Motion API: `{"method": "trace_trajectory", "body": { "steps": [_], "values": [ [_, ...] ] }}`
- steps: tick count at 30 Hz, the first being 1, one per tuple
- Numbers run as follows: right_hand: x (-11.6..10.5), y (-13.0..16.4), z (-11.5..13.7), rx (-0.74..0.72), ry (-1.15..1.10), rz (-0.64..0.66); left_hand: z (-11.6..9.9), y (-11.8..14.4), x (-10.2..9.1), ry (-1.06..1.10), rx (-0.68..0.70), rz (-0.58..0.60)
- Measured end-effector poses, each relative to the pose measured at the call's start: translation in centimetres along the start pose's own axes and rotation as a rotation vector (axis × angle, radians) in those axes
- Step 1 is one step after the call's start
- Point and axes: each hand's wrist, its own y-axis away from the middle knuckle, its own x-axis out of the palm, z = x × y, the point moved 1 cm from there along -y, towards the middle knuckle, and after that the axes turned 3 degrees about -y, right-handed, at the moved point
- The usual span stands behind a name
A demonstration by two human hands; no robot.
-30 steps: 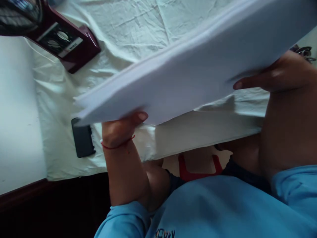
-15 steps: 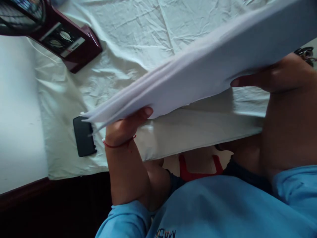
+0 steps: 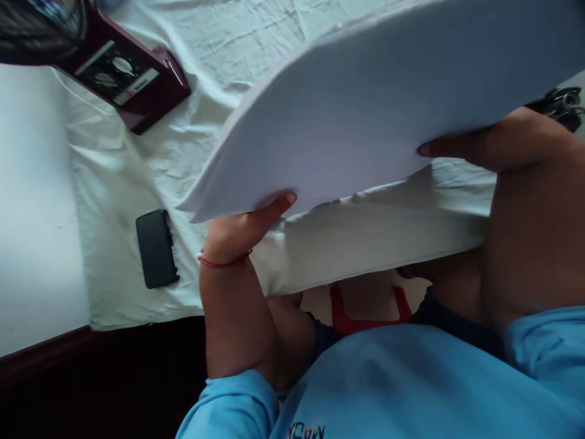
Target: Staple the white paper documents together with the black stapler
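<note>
Wrinkled white cloth (image 3: 237, 55) covers the surface I am watching, with a bare white strip along its left side. At far left, a maroon fan base (image 3: 130, 76) with dials sits on the cloth, where it was a second ago. Lower down, a black phone (image 3: 156, 248) lies flat near the cloth's front edge; it is now fully clear, whereas half a second ago the paper's corner overlapped it. Next, my left hand (image 3: 237, 235), a red string at the wrist, pinches the lower left edge of a stack of white paper (image 3: 365, 110), thumb on top. The stack is held above the cloth, tilted, and now shows its broad face where earlier I saw its fanned edges. My right hand (image 3: 507, 143) is closed on the stack's right edge, thumb lying across the sheet. Beyond it, some dark metal objects (image 3: 557, 100) peek out, too hidden to identify.
</note>
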Motion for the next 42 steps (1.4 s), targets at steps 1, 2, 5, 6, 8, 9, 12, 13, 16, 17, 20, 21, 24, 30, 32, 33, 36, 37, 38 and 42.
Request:
{"method": "trace_trajectory", "body": {
  "steps": [1, 2, 5, 6, 8, 9, 12, 13, 16, 17, 20, 21, 24, 30, 32, 33, 36, 37, 38, 42],
  "values": [
    [0.0, 0.0, 0.0, 0.019, 0.010, -0.034, -0.1, -0.1, 0.0, -0.008, 0.018, 0.002],
    [-0.1, 0.0, 0.1, 0.028, 0.022, -0.057, -0.1, -0.2, -0.1, -0.010, 0.034, 0.013],
    [0.0, -0.1, 0.2, 0.005, -0.019, 0.020, 0.2, -0.7, 0.0, -0.040, 0.074, 0.137],
    [0.1, -0.1, 0.2, 0.002, -0.036, 0.058, 0.3, -0.9, 0.0, -0.056, 0.094, 0.183],
    [0.1, -0.1, 0.3, 0.018, -0.025, 0.064, 0.4, -0.9, 0.0, -0.089, 0.117, 0.247],
    [0.0, 0.0, 0.3, 0.028, 0.002, 0.025, 0.3, -0.9, 0.0, -0.108, 0.117, 0.252],
    [-0.1, 0.2, 0.6, -0.021, 0.034, -0.074, -0.2, -0.4, -0.2, -0.171, 0.117, 0.168],
    [-0.1, 0.3, 0.8, -0.057, 0.007, -0.057, -0.4, -0.3, -0.2, -0.200, 0.132, 0.123],
    [0.2, 0.6, 1.5, -0.082, -0.111, 0.067, -0.6, -0.4, 0.3, -0.225, 0.174, 0.080],
    [0.3, 0.6, 1.7, -0.061, -0.137, 0.092, -0.5, -0.5, 0.6, -0.198, 0.174, 0.107],
    [0.4, 0.8, 2.2, -0.015, -0.159, 0.062, -0.1, -0.8, 1.2, -0.069, 0.174, 0.109],
    [0.4, 0.8, 2.2, -0.023, -0.166, 0.050, 0.0, -0.9, 1.3, -0.032, 0.180, 0.078],
    [0.5, 0.6, 2.1, -0.086, -0.237, 0.066, 0.3, -1.3, 1.3, 0.057, 0.181, 0.013],
    [0.9, 0.1, 1.6, -0.133, -0.445, 0.203, 0.8, -2.3, 1.5, 0.115, 0.107, 0.045],
    [1.0, 0.3, 2.0, -0.086, -0.513, 0.237, 1.1, -2.6, 1.6, 0.116, 0.082, 0.039],
    [1.1, 0.4, 2.3, -0.061, -0.543, 0.261, 1.3, -2.7, 1.6, 0.099, 0.059, 0.024],
    [1.1, 0.9, 3.5, 0.042, -0.520, 0.281, 1.6, -3.0, 1.5, -0.002, -0.029, 0.001],
    [1.1, 1.0, 3.8, 0.072, -0.490, 0.269, 1.6, -3.0, 1.4, -0.034, -0.052, 0.003],
    [1.2, 1.1, 4.0, 0.091, -0.464, 0.261, 1.6, -3.1, 1.4, -0.064, -0.073, 0.003],
    [1.3, 0.8, 3.9, 0.052, -0.428, 0.307, 1.4, -3.2, 1.5, -0.191, -0.115, -0.015]
  ]
}}
